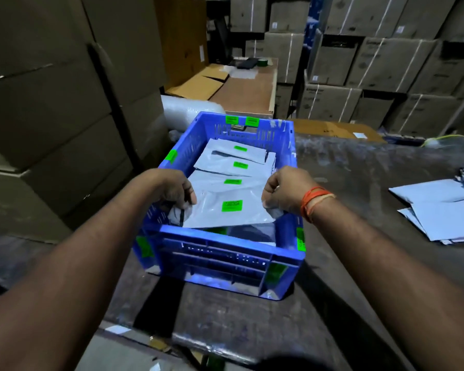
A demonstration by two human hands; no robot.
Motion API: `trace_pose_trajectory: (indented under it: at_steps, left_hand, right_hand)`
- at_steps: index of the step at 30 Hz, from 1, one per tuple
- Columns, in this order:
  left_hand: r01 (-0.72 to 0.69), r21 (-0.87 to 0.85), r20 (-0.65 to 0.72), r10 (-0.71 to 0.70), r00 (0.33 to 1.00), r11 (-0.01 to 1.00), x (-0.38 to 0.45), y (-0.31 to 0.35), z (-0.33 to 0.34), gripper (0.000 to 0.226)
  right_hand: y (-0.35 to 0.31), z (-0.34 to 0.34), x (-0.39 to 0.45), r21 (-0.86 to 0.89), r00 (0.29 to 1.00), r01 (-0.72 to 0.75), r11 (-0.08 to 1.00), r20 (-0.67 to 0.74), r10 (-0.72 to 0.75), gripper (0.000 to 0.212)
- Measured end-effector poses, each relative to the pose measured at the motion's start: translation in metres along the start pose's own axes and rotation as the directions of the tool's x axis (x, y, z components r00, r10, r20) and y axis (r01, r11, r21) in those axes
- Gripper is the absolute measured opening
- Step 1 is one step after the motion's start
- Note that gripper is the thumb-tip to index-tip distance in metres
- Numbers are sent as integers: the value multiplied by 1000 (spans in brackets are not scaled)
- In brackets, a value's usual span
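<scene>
The grey bag (pixel 214 216) with the green sticker (pixel 232 206) lies on top of the pile, at the near end of the blue crate (pixel 225 238). The left hand (pixel 176 190) pinches its left edge and the right hand (pixel 281 191) pinches its right edge, fingers (pixel 190 195) curled tight on the plastic. Two hands hold the floppy bag flat. I think it is being laid neatly on the other bags (pixel 233 156), sticker up so it can be read. The crate sits on the dark counter (pixel 359 178). More grey bags (pixel 439 218) lie on the counter to the right, maybe next to go in. Big cardboard boxes (pixel 386 62) stand all around.
</scene>
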State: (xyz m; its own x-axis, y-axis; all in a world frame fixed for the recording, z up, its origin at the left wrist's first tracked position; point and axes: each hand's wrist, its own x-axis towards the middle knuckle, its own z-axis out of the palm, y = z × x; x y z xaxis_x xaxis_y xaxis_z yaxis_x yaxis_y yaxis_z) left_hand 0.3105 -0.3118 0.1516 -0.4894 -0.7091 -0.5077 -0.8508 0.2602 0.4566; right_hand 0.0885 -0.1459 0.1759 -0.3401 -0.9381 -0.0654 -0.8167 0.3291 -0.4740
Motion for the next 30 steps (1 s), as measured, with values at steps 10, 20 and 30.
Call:
trace_pose_trajectory:
  at_steps: [10,20,30]
  left_hand:
    - [104,475,-10,-113,994,874,-10,8,18,39]
    - [216,547,-242,-95,966,809,-19,1,32,38]
    - [16,403,-556,232,798,915,-38,46,34,28]
  right_hand:
    - [-25,42,2,-486,976,40,873,206,70,30]
    - [-28,50,-7,-553,979,39,832,186,78,36]
    - [-7,-8,-10,-337,992,44,940,-98,-82,10]
